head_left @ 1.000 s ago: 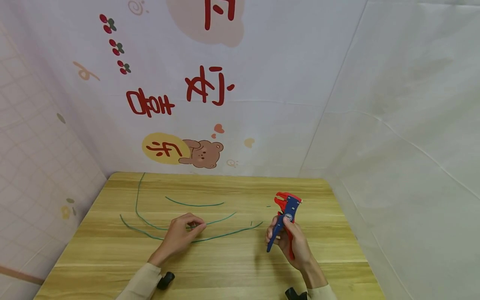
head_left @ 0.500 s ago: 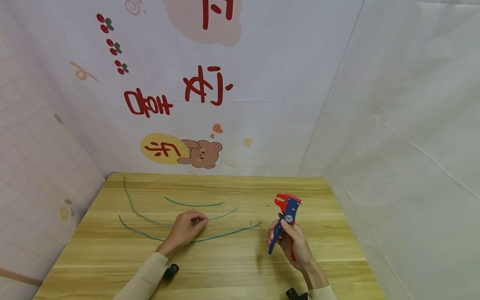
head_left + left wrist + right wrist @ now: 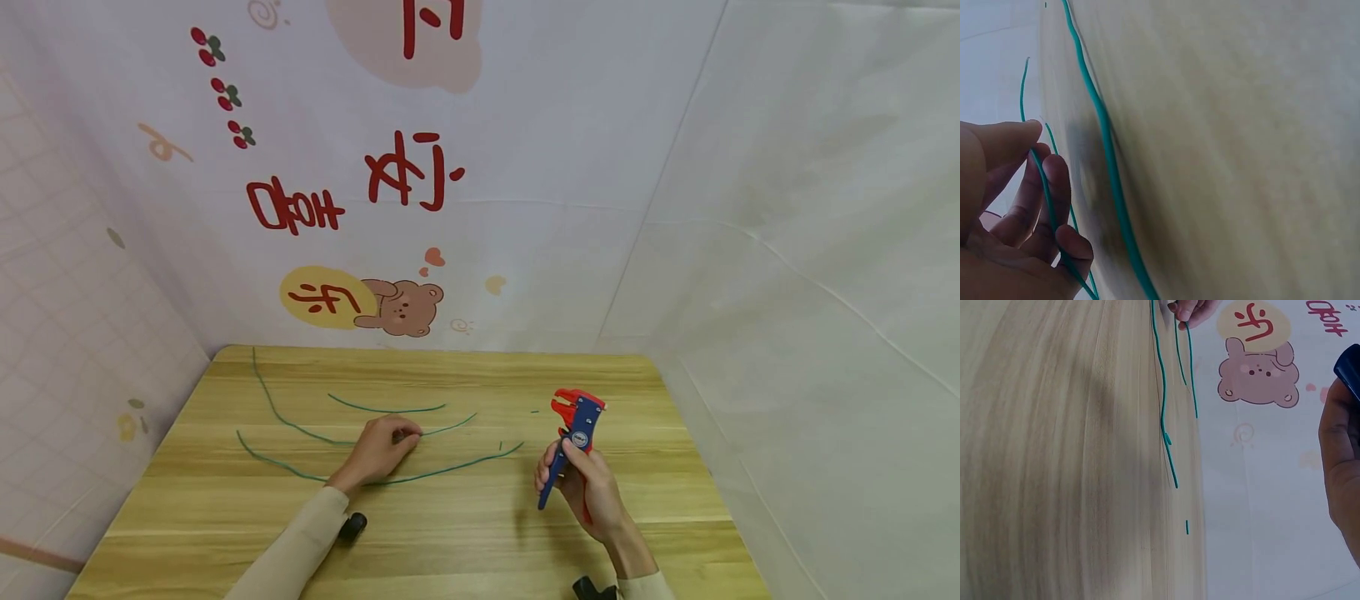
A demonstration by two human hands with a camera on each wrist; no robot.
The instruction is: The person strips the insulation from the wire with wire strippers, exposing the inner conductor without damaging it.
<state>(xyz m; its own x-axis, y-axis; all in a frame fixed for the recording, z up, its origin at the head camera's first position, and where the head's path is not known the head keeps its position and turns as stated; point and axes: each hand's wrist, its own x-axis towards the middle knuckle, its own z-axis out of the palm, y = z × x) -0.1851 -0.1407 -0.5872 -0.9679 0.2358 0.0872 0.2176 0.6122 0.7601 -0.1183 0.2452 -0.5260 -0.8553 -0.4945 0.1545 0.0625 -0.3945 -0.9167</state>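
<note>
My left hand (image 3: 378, 450) pinches a thin green wire (image 3: 450, 427) between thumb and forefinger. In the left wrist view the wire (image 3: 1047, 194) runs down past the other fingers. My right hand (image 3: 596, 483) grips a red-and-blue wire stripper (image 3: 581, 417) upright above the table, its red jaws apart at the top. Only a blue handle end (image 3: 1351, 369) of it shows in the right wrist view. A longer green wire (image 3: 465, 463) lies on the table and passes beneath the left wrist. Behind the left hand is a shorter green wire (image 3: 386, 410).
Two tiny green wire offcuts (image 3: 535, 412) lie on the wooden table (image 3: 465, 542) between the hands and farther back. A white printed cloth wall (image 3: 540, 250) rises at the table's back edge, with further cloth on both sides.
The left hand has moved right and slightly away with the pinched wire, whose far left end swung left. The right hand and wire stripper have stayed almost still.
</note>
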